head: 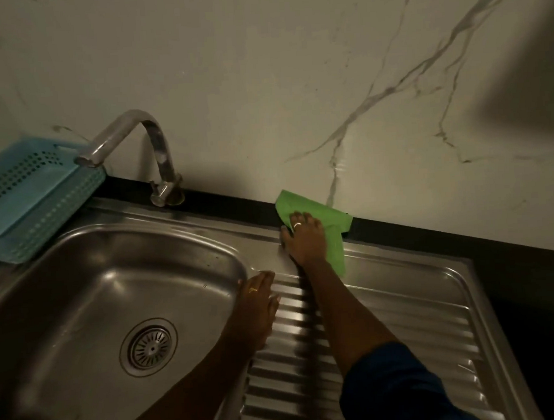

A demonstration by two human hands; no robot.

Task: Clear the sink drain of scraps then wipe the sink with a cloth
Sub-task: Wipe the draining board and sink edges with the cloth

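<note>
A steel sink [77,254] fills the lower left, with a round drain strainer [148,347] at its bottom; no scraps show on it. A green cloth [332,229] lies on the far edge of the ribbed drainboard [405,315], against the dark counter strip. My right hand [305,237] presses flat on the cloth with straight fingers. My left hand [258,303] rests on the rim between the basin and the drainboard, fingers relaxed, holding nothing.
A curved chrome tap [148,143] stands behind the basin, its spout over the left. A light blue perforated basket [25,199] sits at the far left beside the sink. A marble wall [293,79] rises right behind the counter.
</note>
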